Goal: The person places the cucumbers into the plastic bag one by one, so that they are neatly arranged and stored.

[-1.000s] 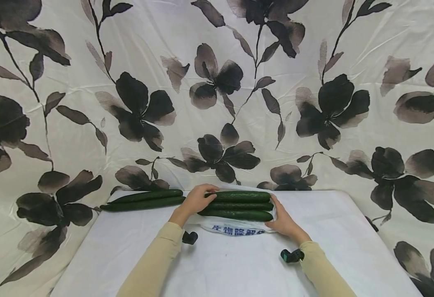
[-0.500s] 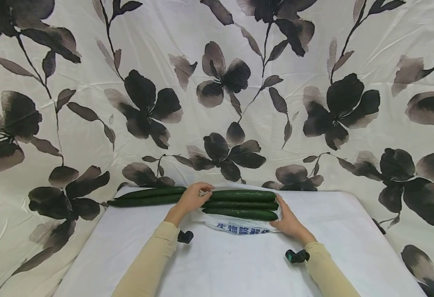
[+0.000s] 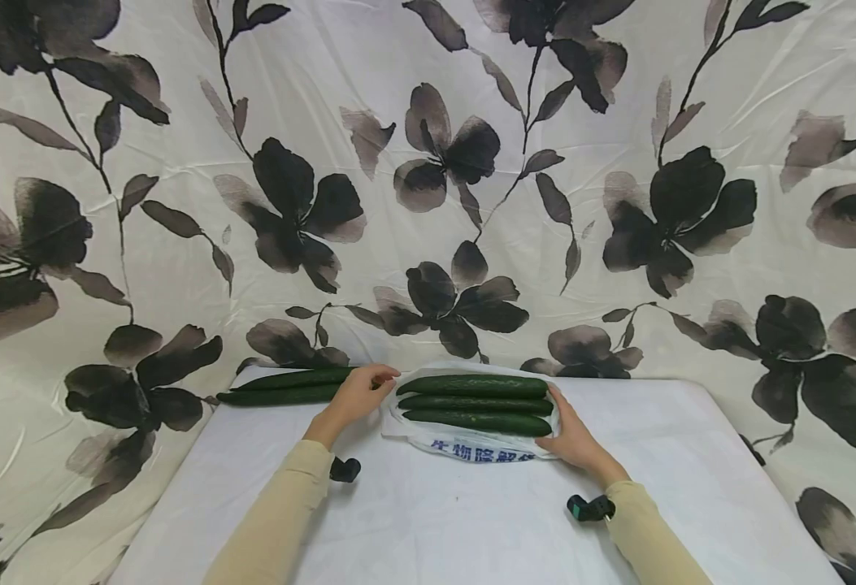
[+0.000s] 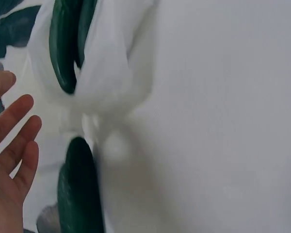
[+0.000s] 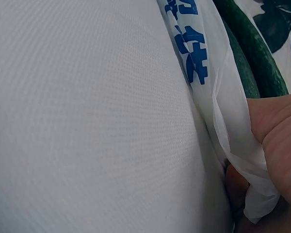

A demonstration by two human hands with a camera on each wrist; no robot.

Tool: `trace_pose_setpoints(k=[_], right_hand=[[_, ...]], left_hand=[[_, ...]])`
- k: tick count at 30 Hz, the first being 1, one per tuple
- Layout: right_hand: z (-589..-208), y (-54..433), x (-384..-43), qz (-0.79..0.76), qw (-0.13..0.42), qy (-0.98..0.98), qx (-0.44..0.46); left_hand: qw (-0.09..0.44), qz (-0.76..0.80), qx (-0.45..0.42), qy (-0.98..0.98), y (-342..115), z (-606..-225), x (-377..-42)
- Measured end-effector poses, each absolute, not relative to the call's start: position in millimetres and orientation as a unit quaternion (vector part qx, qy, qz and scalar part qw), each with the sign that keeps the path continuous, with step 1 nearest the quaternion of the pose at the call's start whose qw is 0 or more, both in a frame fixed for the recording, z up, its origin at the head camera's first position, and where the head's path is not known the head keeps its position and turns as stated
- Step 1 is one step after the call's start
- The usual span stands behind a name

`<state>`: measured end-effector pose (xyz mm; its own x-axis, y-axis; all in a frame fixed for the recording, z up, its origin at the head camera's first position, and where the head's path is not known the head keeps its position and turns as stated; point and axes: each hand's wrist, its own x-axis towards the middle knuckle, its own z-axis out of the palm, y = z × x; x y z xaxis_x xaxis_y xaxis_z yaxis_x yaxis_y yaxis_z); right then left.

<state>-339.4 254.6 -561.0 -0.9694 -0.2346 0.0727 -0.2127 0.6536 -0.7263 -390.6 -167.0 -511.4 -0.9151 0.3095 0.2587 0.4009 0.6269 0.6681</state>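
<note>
Three long dark green cucumbers point(image 3: 475, 404) lie side by side on a white plastic bag point(image 3: 416, 436) with blue printed characters. My right hand point(image 3: 572, 435) is at their right end; the right wrist view shows the bag's edge point(image 5: 228, 131) gathered between thumb and fingers. To the left of the bag, my left hand point(image 3: 358, 394) has its fingers spread and holds nothing, as the left wrist view shows. It hovers by the near ends of two more cucumbers point(image 3: 281, 396), partly covering them in the head view.
A white-covered table point(image 3: 457, 528) carries everything, its back edge meeting a floral cloth point(image 3: 442, 195) that hangs behind. Small black devices sit at the left wrist point(image 3: 345, 470) and the right wrist point(image 3: 591, 509).
My left hand has moved left, away from the left ends of the three cucumbers, toward the other two. The right hand stays at the bag. The head view has shifted slightly.
</note>
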Motion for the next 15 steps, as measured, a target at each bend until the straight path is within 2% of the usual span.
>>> trace_pose_setpoints(k=[15], right_hand=[[-561, 256, -339, -0.398, 0.018, 0.909, -0.125]], left_hand=[[0.073, -0.333, -0.151, -0.928, -228, -525, -390]])
